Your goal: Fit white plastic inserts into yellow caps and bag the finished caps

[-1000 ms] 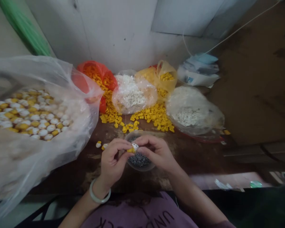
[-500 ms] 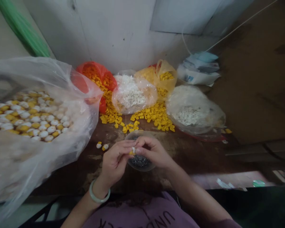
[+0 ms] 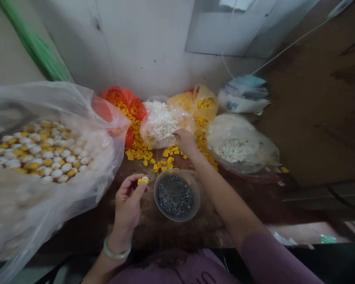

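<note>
- The small yellow plastic piece (image 3: pixel 142 181) sits at the tips of the left hand (image 3: pixel 128 201), just left of the bowl and above the middle of the desk. Its top face is turned up and left uncovered, apparently because only the fingertips hold it.
- The left grip is closed on that piece, pinching it between thumb and forefinger, while the other fingers curl loosely.
- The right hand (image 3: pixel 185 142) is stretched toward the far edge of the desk, its fingers curled down at the lower edge of a clear bag of white pieces (image 3: pixel 162 126). Whether that grip holds anything is hidden, so I cannot tell.
- A clear plastic bowl (image 3: pixel 176 171) of dark granules (image 3: pixel 175 196) stands between the two hands, probably placed there so either can reach it.
- Loose yellow pieces (image 3: pixel 142 156) spill across the far edge of the desk (image 3: pixel 144 225), from an orange-red bag (image 3: pixel 121 100) and a yellow bag (image 3: pixel 205 98).
- Another clear bag of white pieces (image 3: pixel 239 146) lies toward the far right corner.
- A large clear bag (image 3: pixel 77 98) of white-and-yellow pieces (image 3: pixel 38 154) slumps over the left edge, close beside the left hand.
</note>
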A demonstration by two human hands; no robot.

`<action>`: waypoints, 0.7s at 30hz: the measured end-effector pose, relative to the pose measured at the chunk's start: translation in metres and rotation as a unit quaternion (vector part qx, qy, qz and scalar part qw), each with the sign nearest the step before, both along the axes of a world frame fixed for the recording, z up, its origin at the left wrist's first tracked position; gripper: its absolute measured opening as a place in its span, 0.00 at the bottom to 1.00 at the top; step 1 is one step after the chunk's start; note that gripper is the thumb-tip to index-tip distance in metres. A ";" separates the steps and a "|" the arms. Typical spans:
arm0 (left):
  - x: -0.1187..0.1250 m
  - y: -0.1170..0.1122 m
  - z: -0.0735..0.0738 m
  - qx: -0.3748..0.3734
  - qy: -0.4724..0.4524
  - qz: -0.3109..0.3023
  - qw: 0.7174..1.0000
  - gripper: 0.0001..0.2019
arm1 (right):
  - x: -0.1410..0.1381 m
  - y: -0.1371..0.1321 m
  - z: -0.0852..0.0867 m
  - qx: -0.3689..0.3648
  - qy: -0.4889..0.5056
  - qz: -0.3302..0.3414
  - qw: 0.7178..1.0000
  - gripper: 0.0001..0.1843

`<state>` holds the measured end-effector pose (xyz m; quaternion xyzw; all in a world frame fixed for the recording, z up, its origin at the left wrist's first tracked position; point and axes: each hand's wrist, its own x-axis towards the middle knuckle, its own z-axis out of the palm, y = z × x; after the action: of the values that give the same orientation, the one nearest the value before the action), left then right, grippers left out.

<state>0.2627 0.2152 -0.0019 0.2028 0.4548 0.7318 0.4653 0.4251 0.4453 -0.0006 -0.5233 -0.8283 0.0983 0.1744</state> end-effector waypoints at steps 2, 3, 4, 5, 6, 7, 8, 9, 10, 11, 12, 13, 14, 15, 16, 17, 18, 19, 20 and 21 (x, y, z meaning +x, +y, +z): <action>0.003 -0.001 0.000 -0.002 -0.004 -0.006 1.000 0.16 | -0.017 0.024 -0.001 -0.021 -0.050 0.014 0.998 0.12; 0.004 -0.001 0.000 -0.004 -0.004 -0.008 1.000 0.16 | -0.024 0.033 -0.002 -0.034 -0.074 0.023 0.996 0.10; 0.004 -0.001 0.000 -0.007 -0.001 -0.009 1.000 0.16 | -0.031 0.040 -0.004 -0.045 -0.096 0.032 0.994 0.08; 0.004 -0.001 0.000 -0.010 0.003 -0.010 1.000 0.16 | -0.037 0.044 -0.006 -0.054 -0.116 0.040 0.991 0.08; 0.004 -0.001 0.000 -0.011 0.007 -0.010 1.000 0.16 | -0.042 0.047 -0.008 -0.059 -0.132 0.046 0.988 0.09; 0.003 -0.001 -0.001 -0.012 0.009 -0.011 1.000 0.16 | -0.045 0.048 -0.009 -0.063 -0.144 0.049 0.986 0.11; 0.003 -0.001 -0.001 -0.011 0.009 -0.012 1.000 0.15 | -0.048 0.049 -0.010 -0.065 -0.152 0.051 0.985 0.12; 0.002 -0.001 -0.001 -0.010 0.006 -0.013 1.000 0.15 | -0.049 0.048 -0.011 -0.065 -0.157 0.051 0.984 0.13; 0.002 -0.001 -0.002 -0.009 0.000 -0.014 1.000 0.15 | -0.049 0.048 -0.012 -0.064 -0.158 0.050 0.984 0.13; 0.001 0.000 -0.002 -0.007 -0.009 -0.015 1.000 0.15 | -0.049 0.047 -0.012 -0.063 -0.156 0.049 0.985 0.13; 0.001 0.000 -0.002 -0.006 -0.017 -0.015 1.000 0.15 | -0.048 0.046 -0.013 -0.062 -0.152 0.046 0.985 0.12; 0.001 0.000 -0.003 -0.006 -0.025 -0.016 1.000 0.15 | -0.046 0.045 -0.012 -0.061 -0.145 0.044 0.987 0.12; 0.001 0.000 -0.003 -0.006 -0.031 -0.019 0.999 0.15 | -0.044 0.044 -0.011 -0.059 -0.136 0.041 0.988 0.11; 0.001 0.001 -0.003 -0.006 -0.036 -0.023 0.999 0.15 | -0.041 0.043 -0.010 -0.056 -0.124 0.037 0.990 0.10; 0.002 0.001 -0.003 -0.007 -0.041 -0.027 0.999 0.15 | -0.039 0.041 -0.007 -0.051 -0.109 0.032 0.992 0.09; 0.002 0.001 -0.003 -0.009 -0.045 -0.031 0.998 0.15 | -0.037 0.039 -0.004 -0.047 -0.091 0.028 0.994 0.09; 0.002 0.001 -0.003 -0.011 -0.047 -0.032 0.998 0.16 | -0.035 0.035 0.000 -0.042 -0.070 0.023 0.996 0.10; 0.002 0.002 -0.003 -0.013 -0.047 -0.031 0.998 0.16 | -0.034 0.029 0.005 -0.037 -0.047 0.019 0.998 0.11; 0.002 0.002 -0.003 -0.015 -0.044 -0.027 0.999 0.16 | -0.033 0.021 0.010 -0.034 -0.024 0.018 0.999 0.11; 0.002 0.002 -0.002 -0.017 -0.040 -0.022 0.999 0.16 | -0.033 0.011 0.015 -0.035 0.000 0.022 0.999 0.12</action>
<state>0.2648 0.2174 -0.0043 0.1758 0.4437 0.7211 0.5023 0.3921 0.4560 0.0143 -0.5106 -0.8357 0.1311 0.1539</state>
